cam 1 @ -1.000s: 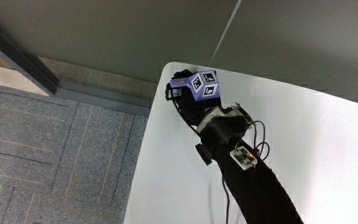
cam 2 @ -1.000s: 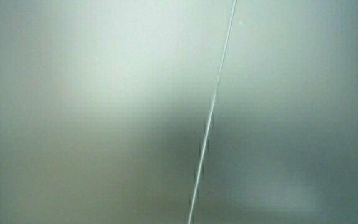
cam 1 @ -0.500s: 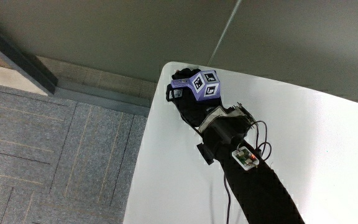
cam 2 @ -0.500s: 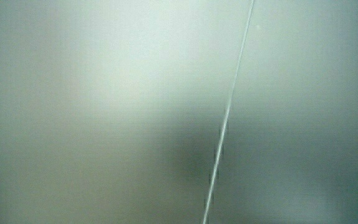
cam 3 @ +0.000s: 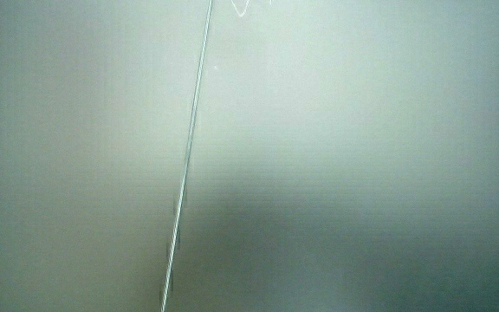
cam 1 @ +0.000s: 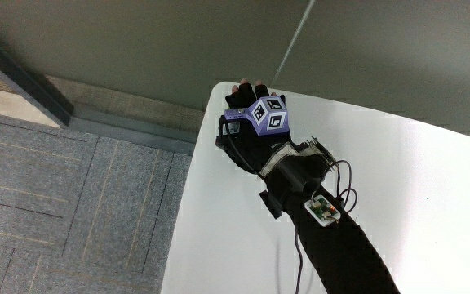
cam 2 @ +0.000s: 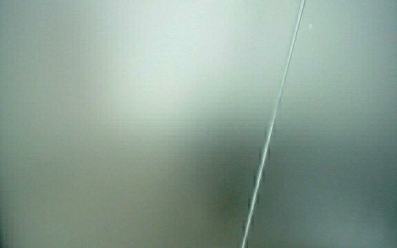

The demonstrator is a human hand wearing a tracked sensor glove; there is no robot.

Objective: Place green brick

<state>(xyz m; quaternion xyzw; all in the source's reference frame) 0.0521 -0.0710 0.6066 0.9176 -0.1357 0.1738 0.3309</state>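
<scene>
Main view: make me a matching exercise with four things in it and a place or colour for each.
The side views show only a pale wall.
1 hand
2 patterned cube
3 circuit board
4 table

a strapped on the forearm
b white
c at the table's edge, in a black glove
d on the hand's back

Pairs: 1-c, 2-d, 3-a, 4-b

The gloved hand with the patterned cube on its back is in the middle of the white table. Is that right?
Not quite. The hand, with the patterned cube on its back, is at the corner of the white table, by its edge, not in the middle. The main view shows this; both side views show only a pale wall.
</scene>
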